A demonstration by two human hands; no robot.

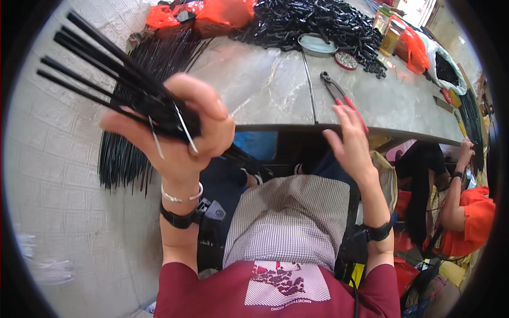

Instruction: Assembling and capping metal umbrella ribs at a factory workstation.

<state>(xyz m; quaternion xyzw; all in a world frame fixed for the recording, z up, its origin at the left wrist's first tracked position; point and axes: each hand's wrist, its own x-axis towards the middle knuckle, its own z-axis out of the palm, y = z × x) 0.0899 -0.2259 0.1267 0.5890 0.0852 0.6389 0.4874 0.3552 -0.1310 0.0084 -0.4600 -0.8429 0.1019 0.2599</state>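
Note:
Raised at the left, my left hand (209,130) is closed around a bundle of thin black rods (159,103) that point up and to the left. Two pale, shiny thin strips (183,124) stick out over the palm. The hand is somewhat blurred. My right hand (352,146) is at the table's front edge with thumb and fingers apart. It overlaps the red handles of a pair of pincers (334,85) lying on the table; I cannot tell whether it touches them. Nothing shows in its grasp.
On the grey stone-like table (265,90) lies a big heap of small black parts (318,24), with a pale oval dish (318,46) and a small red-rimmed dish (346,61) beside it. More black rods (127,159) hang over the left end. At the right works another person (466,217).

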